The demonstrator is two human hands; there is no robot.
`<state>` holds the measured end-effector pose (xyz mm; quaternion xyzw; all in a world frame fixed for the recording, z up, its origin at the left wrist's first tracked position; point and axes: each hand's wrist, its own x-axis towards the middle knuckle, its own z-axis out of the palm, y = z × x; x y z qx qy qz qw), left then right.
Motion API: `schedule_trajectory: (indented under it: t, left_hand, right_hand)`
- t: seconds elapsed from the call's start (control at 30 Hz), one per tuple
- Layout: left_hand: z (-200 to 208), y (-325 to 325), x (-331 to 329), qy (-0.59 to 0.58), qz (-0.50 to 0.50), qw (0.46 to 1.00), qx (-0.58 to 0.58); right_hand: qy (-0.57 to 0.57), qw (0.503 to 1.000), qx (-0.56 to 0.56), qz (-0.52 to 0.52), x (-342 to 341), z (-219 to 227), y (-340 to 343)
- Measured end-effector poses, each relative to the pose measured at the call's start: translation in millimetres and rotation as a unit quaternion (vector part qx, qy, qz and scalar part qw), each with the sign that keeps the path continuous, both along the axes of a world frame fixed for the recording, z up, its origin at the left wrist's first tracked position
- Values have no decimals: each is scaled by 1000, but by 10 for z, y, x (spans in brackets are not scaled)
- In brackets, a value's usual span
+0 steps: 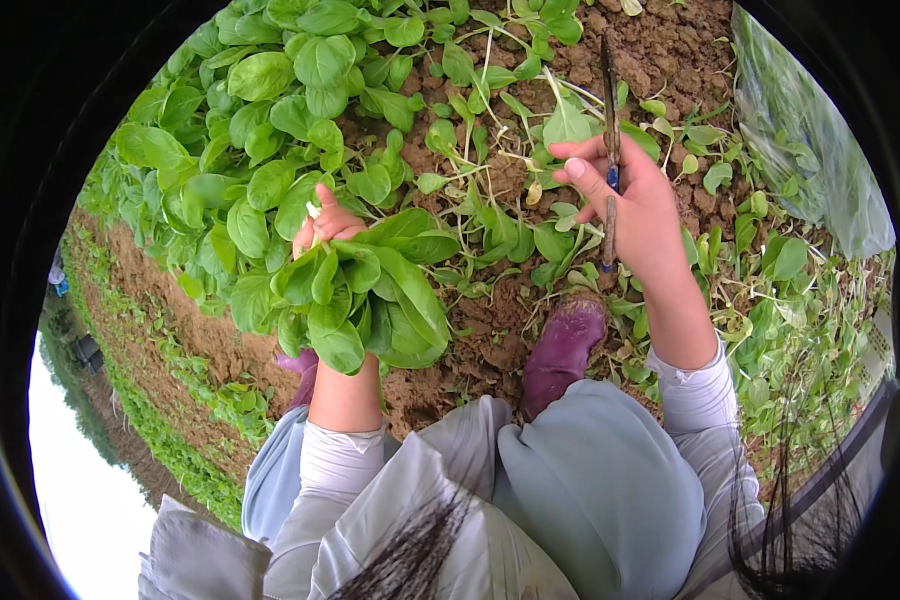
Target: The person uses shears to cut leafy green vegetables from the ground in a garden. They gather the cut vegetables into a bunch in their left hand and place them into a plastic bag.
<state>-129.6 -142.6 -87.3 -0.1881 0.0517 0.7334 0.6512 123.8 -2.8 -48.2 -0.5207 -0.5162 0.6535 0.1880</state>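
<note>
My left hand (pixel 332 222) is closed round the stems of a bunch of leafy greens (pixel 375 300). Its broad green leaves spread toward me and hide most of the palm, while a pale stem end shows between the fingers. In my right hand (pixel 642 210) is a long, thin, rusty blade tool (pixel 610 95), seen edge-on, with a bit of blue near the grip. The tool points away from me, and its lower end comes down beside my thumb. Both hands are raised above the soil, apart from each other.
Dense growing greens (pixel 260 130) fill the far left. Loose leaves and cut stems lie over brown soil (pixel 660 50) ahead. A clear plastic sheet or bag (pixel 820 140) lies at the far right. My purple boot (pixel 567 350) stands on the soil between my hands.
</note>
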Motion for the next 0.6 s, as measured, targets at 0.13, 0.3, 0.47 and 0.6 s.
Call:
schedule_trajectory:
  t: [0.13,0.3,0.47,0.6]
  left_hand:
    - [-179,-11,-82,-49,-12,998,26]
    - [-83,57,-75,92,6,995,-45]
    - [464,305,148,174,-46,956,-231]
    - [617,529,157,352,6,838,-416]
  right_hand:
    - [52,997,-47,-10,-13,24,-29]
    - [107,991,-79,-23,-88,76,-53]
    - [185,981,43,25,-277,267,96]
    - [161,973,105,129,-601,695,221]
